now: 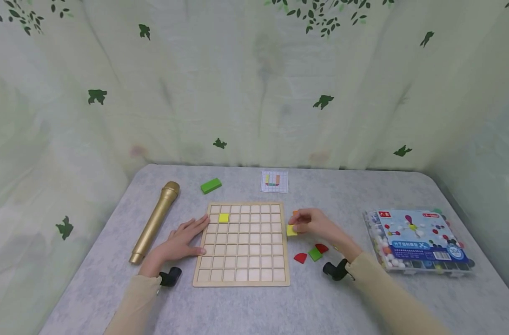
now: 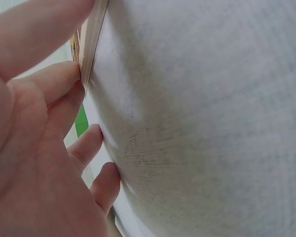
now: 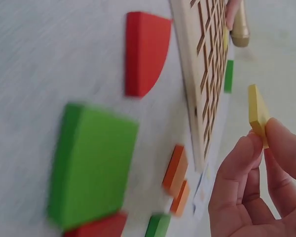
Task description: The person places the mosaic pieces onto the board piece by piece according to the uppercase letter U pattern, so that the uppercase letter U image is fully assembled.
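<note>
A wooden grid board [image 1: 241, 283] lies on the table, with one yellow square tile [image 1: 223, 217] in a cell of its second row from the back. My left hand [image 1: 179, 242] rests at the board's left edge, fingers spread and touching its frame. Between thumb and fingertips my right hand [image 1: 319, 225] pinches another yellow square tile [image 3: 257, 111], raised beside the board's right edge. Near that hand lie two red quarter-round pieces [image 1: 300, 258] and a green square piece [image 1: 315, 253]. Orange pieces [image 3: 175, 170] and another green piece [image 3: 158, 225] show in the right wrist view.
A gold microphone [image 1: 155, 223] lies left of the board. Behind the board are a green block [image 1: 211, 185] and a card with a U-shaped coloured pattern [image 1: 274, 181]. On the right sits a clear plastic box [image 1: 417, 239] of molecule-model parts. A curtain [image 1: 254, 116] hangs behind the table.
</note>
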Tool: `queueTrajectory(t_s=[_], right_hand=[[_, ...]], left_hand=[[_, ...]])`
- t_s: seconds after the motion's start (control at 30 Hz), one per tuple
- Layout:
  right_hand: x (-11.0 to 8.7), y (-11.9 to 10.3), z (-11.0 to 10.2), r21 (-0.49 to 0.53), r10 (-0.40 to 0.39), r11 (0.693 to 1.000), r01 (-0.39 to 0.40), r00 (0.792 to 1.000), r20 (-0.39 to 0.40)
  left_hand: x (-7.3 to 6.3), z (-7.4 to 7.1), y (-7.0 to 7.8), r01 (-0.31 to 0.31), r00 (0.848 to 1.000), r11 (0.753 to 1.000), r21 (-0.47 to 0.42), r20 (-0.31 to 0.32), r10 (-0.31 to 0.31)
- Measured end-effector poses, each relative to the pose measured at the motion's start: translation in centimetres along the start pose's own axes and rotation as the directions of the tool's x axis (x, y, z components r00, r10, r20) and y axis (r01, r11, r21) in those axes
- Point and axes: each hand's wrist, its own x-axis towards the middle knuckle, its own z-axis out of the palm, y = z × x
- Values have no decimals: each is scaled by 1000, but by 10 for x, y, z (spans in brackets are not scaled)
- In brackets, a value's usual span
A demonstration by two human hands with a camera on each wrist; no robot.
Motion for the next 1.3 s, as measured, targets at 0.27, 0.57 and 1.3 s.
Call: queueTrajectory(t_s=[0.27,0.57,1.3], right_hand=[[30,-20,27,77,-38,997,31,996,81],[64,-37,61,143,-96,987,75,985,146],[109,-63,127,-39,-52,998,56,992,112]], left_hand=[[1,-3,5,35,999,999,-4,23,-35],[2,-2,3,59,998,997,-39,35,-58],[1,-2,4,68,997,997,-31,41,-66]])
